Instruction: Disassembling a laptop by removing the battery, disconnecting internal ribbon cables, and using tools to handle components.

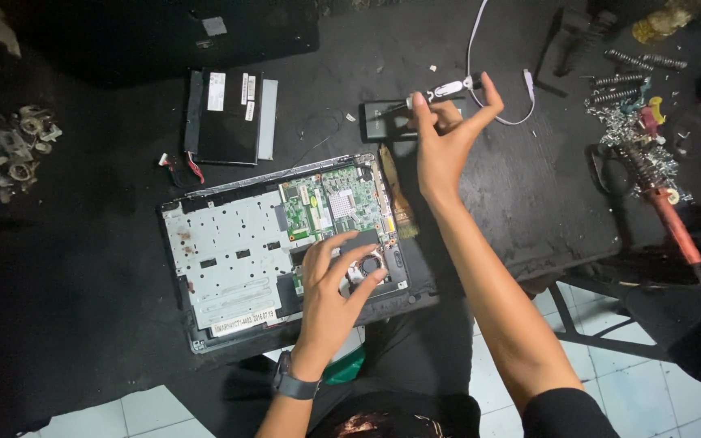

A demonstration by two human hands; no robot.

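Nearest to me, my left hand [336, 280] rests on the opened laptop chassis [281, 251], fingers spread and loose, gripping nothing; the fingertips [377, 276] sit at the small fan [367, 265] in the lower right corner of the board area. A dark watch [295, 383] wraps that wrist. The chassis lies flat at the near edge of the black worktable [91, 324], with a silver metal plate [229, 251] over its left part and the green circuit board [336, 204] exposed at upper right.

Further out, a brush [397, 195] with a wooden handle lies just beside the right edge of the chassis. My right hand [445, 134] is raised above it, pinching a small screwdriver [427, 96] between thumb and forefinger while the other fingers fan open. The tool's tip points left, over a small dark rectangular tray [389, 122] on the table.

Beyond the chassis, a black flat battery pack [229, 115] lies with red and black wires [184, 169] at its lower left corner. A white cable [496, 57] loops across the far side of the table. At far right I see a red-handled soldering iron [671, 215] and a heap of springs and metal parts [634, 97]; at far left, a pile of small metal rings [10, 146].
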